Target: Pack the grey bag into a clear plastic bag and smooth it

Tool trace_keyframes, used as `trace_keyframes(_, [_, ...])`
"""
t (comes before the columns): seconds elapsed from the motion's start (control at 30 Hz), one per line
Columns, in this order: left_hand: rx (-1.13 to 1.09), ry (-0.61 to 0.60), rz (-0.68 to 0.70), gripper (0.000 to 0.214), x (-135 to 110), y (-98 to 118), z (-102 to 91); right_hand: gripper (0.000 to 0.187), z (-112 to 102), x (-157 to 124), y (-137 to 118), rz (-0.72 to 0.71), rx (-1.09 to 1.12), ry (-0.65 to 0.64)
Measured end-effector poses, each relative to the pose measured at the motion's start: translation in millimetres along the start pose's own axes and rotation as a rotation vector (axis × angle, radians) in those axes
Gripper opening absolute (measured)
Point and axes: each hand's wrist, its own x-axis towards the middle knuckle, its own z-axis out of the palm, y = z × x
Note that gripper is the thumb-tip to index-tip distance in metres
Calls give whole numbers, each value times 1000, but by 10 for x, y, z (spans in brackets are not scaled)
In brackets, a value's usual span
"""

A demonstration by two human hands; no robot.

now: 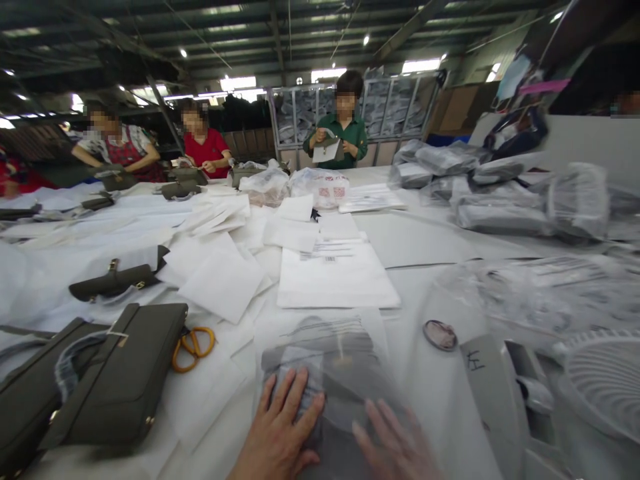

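Note:
In front of me lies a dark handbag in a clear plastic bag (345, 373), with printed lines along the bag's upper end. My left hand (287, 420) rests on its left side, fingers spread over a pale patch under the plastic. On the right side, my right hand (390, 433) touches the plastic with fingers stretched out; motion blurs it. Neither hand grips anything. To the left are olive-grey handbags (125, 373) with wrapped handles, beside scissors with orange handles (194, 348). Just beyond the bagged handbag is a stack of white printed plastic bags (335, 280).
Loose white sheets (225, 273) cover the table's middle. At right stand a white fan (605, 380), a small round dish (440, 335) and a heap of bagged goods (505, 193). Across the table, a person in green (345, 133) holds a handbag; other people work at left.

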Motion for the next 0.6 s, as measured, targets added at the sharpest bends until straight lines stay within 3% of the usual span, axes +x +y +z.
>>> trace_keyframes(0.1, [-5, 24, 51, 123, 31, -27, -56, 54, 79, -136, 40, 131, -98, -33])
trace_keyframes(0.23, [0, 42, 123, 122, 83, -67, -20, 64, 144, 79, 176, 8, -116, 42])
trace_keyframes(0.4, [-33, 75, 211, 87, 122, -108, 70, 52, 234, 314, 313, 4, -136, 158])
trace_keyframes(0.5, [-35, 47, 216, 85, 94, -122, 29, 53, 295, 233, 170, 85, -188, 146])
trace_keyframes(0.6, [-42, 14, 176, 99, -68, -86, -50, 49, 274, -160, -127, 147, -118, 160])
